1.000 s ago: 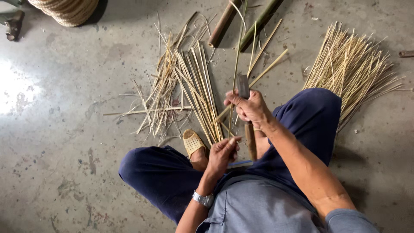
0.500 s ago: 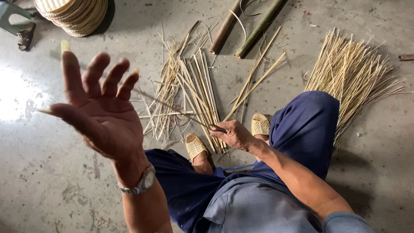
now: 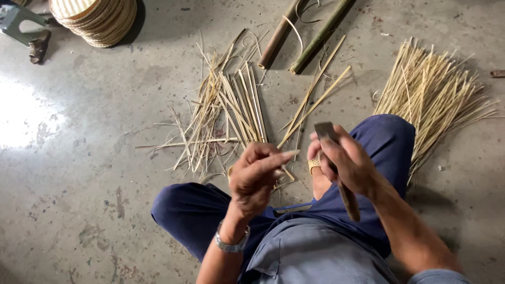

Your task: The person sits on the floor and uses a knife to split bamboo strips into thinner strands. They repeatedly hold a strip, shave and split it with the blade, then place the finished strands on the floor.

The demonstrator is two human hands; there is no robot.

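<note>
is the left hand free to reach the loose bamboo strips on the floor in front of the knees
Probably not right away: the left hand is pinching a thin bamboo strip. The pile of bamboo strips lies on open floor ahead, with nothing between.

Both hands are raised in front of the torso, close together but apart. The left hand (image 3: 256,178) has its back to the camera, fingers curled and pinched shut, with a watch on the wrist. The right hand (image 3: 347,163) is closed in a firm grip, forearm bare and angled in from the lower right.
</note>
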